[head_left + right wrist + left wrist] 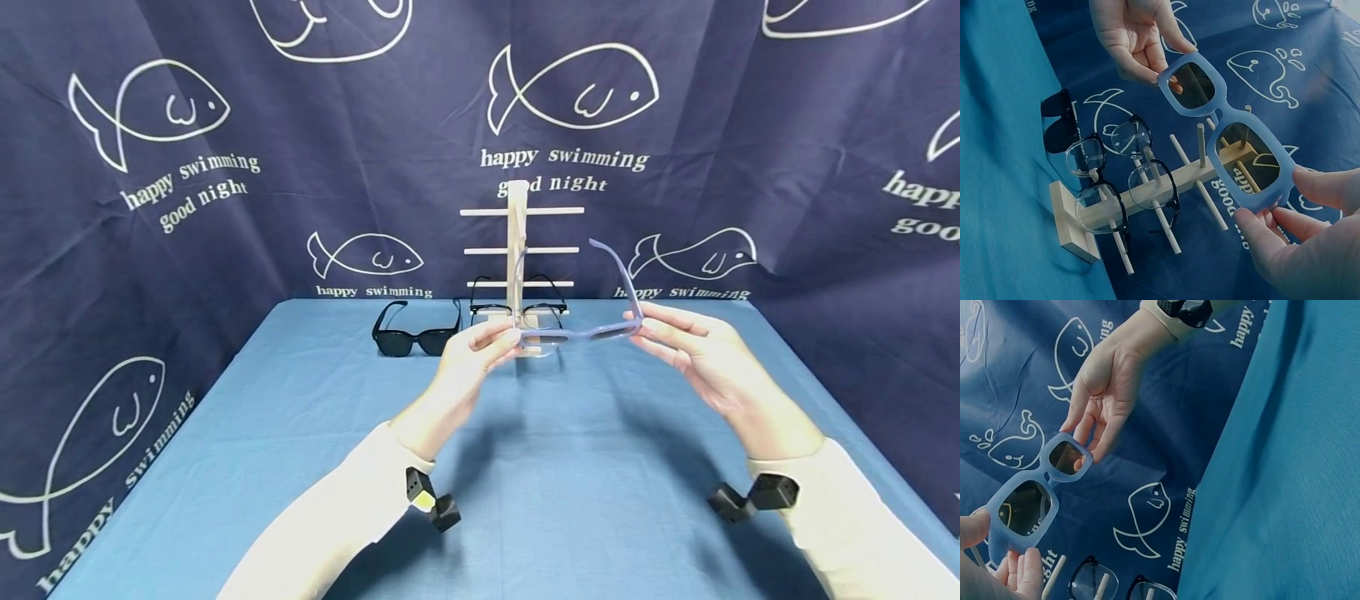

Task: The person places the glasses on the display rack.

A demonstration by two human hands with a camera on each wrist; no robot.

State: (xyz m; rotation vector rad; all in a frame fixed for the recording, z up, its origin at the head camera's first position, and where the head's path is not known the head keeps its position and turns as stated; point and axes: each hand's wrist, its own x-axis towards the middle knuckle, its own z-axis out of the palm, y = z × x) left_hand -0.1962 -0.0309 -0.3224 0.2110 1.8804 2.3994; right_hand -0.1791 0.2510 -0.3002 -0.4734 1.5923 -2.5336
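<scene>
Blue-framed sunglasses point(576, 335) with dark lenses are held up between both hands, over the table and in front of the wooden rack. At one end of the frame, my left hand point(471, 360) pinches the outer corner with thumb and fingers. My right hand point(701, 354) grips the opposite corner the same way. In the head view the temples are unfolded and point up and away. The right wrist view shows the lens fronts, with the right hand point(1310, 231) at the lower corner and the left hand point(1138, 37) at the upper one.
Behind the sunglasses stands a wooden eyewear rack point(516, 225) with several crossbars. Two pairs of dark-rimmed clear glasses point(1124, 212) sit on its lower bars. Black sunglasses point(411, 342) lie on the blue tablecloth point(337, 392), left of the rack. A fish-print curtain point(375, 167) hangs behind.
</scene>
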